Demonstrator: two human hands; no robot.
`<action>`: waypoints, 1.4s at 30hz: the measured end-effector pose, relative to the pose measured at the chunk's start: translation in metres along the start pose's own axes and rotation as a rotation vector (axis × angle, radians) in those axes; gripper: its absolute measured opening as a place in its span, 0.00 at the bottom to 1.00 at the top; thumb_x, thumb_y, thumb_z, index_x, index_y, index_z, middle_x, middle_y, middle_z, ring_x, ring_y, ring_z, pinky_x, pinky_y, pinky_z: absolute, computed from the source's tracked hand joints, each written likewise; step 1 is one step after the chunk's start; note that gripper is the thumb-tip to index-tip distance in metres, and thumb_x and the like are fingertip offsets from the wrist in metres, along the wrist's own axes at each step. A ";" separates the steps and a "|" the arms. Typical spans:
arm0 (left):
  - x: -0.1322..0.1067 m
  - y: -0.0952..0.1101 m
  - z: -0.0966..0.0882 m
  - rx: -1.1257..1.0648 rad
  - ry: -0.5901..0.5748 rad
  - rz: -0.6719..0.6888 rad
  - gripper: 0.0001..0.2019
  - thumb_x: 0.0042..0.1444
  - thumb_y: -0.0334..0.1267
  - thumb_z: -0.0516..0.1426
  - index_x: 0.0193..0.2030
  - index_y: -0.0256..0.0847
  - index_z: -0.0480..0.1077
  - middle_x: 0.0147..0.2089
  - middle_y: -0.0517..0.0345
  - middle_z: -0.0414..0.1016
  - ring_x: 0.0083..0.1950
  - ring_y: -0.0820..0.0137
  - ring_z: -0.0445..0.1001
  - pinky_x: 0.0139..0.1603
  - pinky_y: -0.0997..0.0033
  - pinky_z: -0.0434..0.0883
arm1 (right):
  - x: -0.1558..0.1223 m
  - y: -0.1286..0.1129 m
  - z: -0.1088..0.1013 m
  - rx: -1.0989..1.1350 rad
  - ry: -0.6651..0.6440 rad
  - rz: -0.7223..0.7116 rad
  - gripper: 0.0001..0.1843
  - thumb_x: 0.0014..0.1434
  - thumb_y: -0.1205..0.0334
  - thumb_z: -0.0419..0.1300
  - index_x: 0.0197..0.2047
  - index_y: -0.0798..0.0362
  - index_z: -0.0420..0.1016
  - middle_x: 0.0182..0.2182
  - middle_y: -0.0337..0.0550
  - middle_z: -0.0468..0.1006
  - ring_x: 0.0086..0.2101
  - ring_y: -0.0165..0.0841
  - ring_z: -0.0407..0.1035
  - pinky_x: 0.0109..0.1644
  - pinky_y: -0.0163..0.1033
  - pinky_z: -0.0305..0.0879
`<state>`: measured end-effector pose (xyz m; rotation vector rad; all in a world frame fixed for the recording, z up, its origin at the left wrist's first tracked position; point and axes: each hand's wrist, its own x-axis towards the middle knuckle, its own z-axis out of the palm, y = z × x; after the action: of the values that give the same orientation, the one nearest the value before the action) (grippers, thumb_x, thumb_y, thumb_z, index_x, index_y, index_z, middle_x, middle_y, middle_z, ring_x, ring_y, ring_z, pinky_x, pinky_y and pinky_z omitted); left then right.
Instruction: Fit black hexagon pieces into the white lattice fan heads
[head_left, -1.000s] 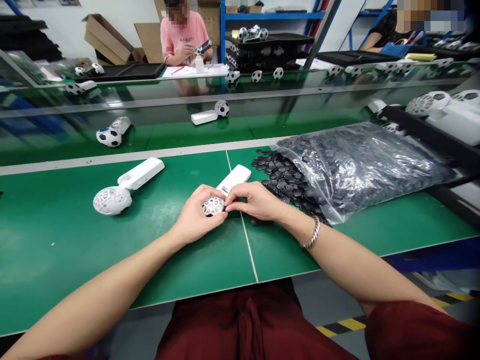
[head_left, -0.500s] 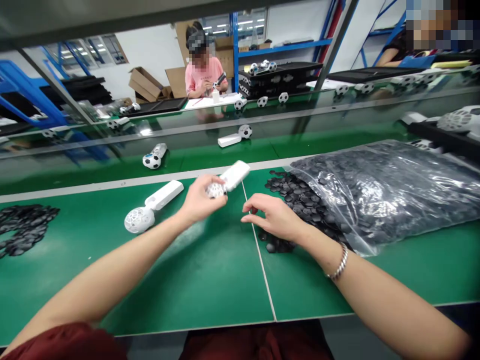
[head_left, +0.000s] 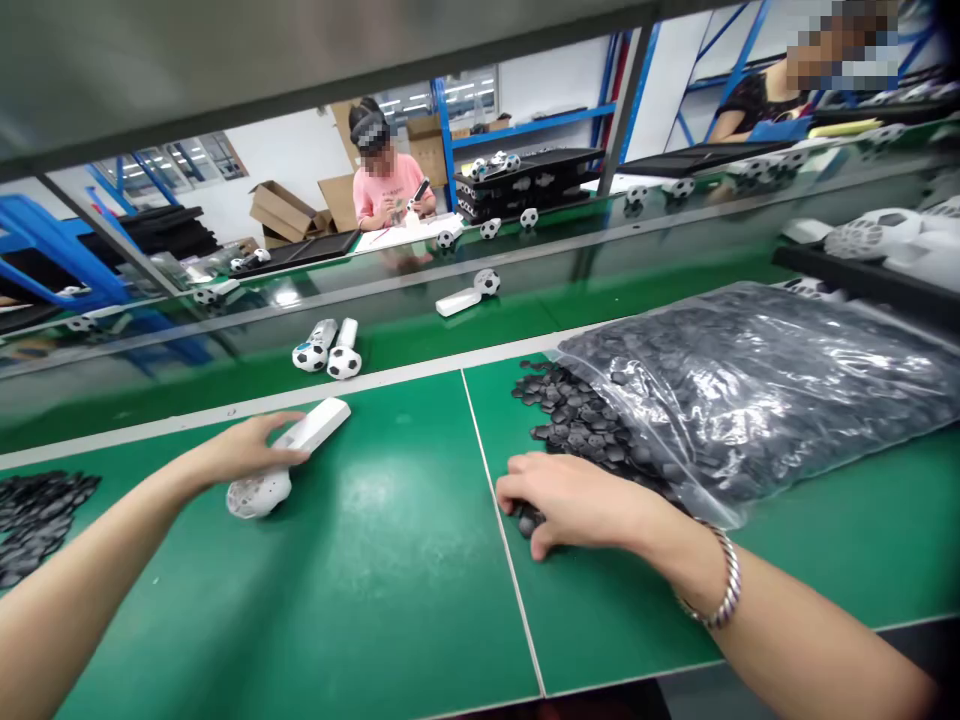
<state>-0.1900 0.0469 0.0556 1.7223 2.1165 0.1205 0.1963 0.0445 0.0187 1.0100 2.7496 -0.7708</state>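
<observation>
My left hand (head_left: pixel 247 450) is closed over the neck of a white handheld fan (head_left: pixel 315 428) that lies on the green table (head_left: pixel 390 590); its white lattice ball head (head_left: pixel 259 495) sticks out below my fingers. My right hand (head_left: pixel 581 500) rests palm down at the near edge of a loose pile of small black plastic pieces (head_left: pixel 577 410), with its fingers curled onto a few of them. The pile spills from a clear plastic bag of black pieces (head_left: pixel 750 380) to the right.
Two fans with football-patterned heads (head_left: pixel 330 355) lie side by side on the conveyor belt (head_left: pixel 600 290), and a third fan (head_left: pixel 469 293) lies farther along. More black pieces (head_left: pixel 37 505) sit at the left edge. A person in pink (head_left: pixel 386 190) works across the line. White fans fill a tray (head_left: pixel 870 245) at the right.
The fan my left hand held now lies on the belt beside another. My left hand has moved left onto the plain white fan. My right hand has dropped onto the black pieces.
</observation>
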 end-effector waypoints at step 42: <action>-0.039 0.131 0.112 -0.026 0.140 0.488 0.31 0.49 0.55 0.55 0.58 0.47 0.59 0.49 0.56 0.66 0.46 0.62 0.69 0.43 0.66 0.67 | 0.039 -0.001 0.028 0.392 0.719 -0.214 0.06 0.52 0.67 0.60 0.34 0.54 0.68 0.32 0.40 0.69 0.35 0.30 0.65 0.41 0.37 0.62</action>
<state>-0.0229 0.0193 0.0050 2.2366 1.7278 0.4143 0.1638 0.0526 -0.0160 1.2778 3.4409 -1.2153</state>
